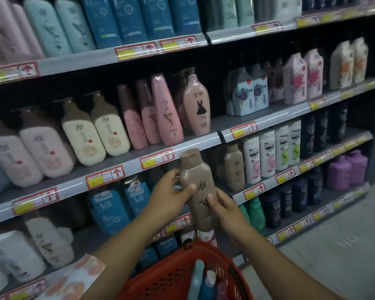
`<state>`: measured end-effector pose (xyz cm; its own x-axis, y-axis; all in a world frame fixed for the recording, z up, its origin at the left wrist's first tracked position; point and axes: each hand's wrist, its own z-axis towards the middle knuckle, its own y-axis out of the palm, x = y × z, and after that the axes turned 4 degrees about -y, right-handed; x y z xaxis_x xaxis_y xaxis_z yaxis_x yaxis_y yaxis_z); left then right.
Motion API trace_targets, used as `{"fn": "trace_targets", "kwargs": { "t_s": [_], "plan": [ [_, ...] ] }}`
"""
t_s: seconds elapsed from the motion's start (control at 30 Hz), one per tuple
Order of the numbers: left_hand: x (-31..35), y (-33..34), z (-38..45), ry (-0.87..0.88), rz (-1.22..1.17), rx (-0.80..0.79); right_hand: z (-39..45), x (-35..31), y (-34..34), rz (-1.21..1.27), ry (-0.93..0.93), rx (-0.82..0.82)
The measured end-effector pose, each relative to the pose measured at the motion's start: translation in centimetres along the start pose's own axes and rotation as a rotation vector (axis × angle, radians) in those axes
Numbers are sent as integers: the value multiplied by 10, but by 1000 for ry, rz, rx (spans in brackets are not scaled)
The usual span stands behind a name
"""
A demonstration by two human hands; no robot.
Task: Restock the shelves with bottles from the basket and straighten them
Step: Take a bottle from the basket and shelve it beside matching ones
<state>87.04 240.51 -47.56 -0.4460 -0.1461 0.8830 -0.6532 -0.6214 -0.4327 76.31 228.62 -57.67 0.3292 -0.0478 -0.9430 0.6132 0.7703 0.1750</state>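
A brown bottle (pixel 198 180) with a flat cap is held upright in front of the shelves, above the red basket (pixel 175 271). My left hand (pixel 169 198) grips its left side, thumb across the front. My right hand (pixel 223 211) holds its lower right side, thumb on the label. A matching brown bottle (pixel 234 167) stands on the shelf (pixel 266 187) just to the right behind it. Several bottles stand in the basket, among them a blue one (pixel 196 280).
Shelves run from left to right, packed with pink, cream, teal, white and dark bottles. A pink bottle (pixel 168 111) on the middle shelf leans left. Price tags line the shelf edges. Bare floor (pixel 333 256) lies at lower right.
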Motion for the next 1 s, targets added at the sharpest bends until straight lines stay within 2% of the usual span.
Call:
{"fn": "trace_targets", "kwargs": {
  "t_s": [0.17, 0.33, 0.47, 0.57, 0.67, 0.73, 0.9, 1.0],
  "plan": [
    [-16, 41, 50, -46, 83, 27, 31, 24, -36, 0, 61, 53],
    [-24, 60, 85, -128, 14, 18, 57, 40, -58, 58, 180, 88],
    [-39, 70, 101, -157, -14, 35, 65, 46, -65, 86, 173, 67],
    [-50, 83, 108, -163, 3, 71, 70, 58, -67, -35, 179, 60],
    [-55, 99, 116, -156, 24, 76, 76, 77, -64, -394, 155, 117],
    [-58, 109, 122, -127, 62, 86, 85, 89, -65, -537, 136, 145],
    [-64, 128, 142, -138, 32, 113, 103, 98, -73, -588, 87, 337],
    [-63, 131, 155, -139, -5, 115, 113, 102, -72, -553, 98, 391]
  ]
}}
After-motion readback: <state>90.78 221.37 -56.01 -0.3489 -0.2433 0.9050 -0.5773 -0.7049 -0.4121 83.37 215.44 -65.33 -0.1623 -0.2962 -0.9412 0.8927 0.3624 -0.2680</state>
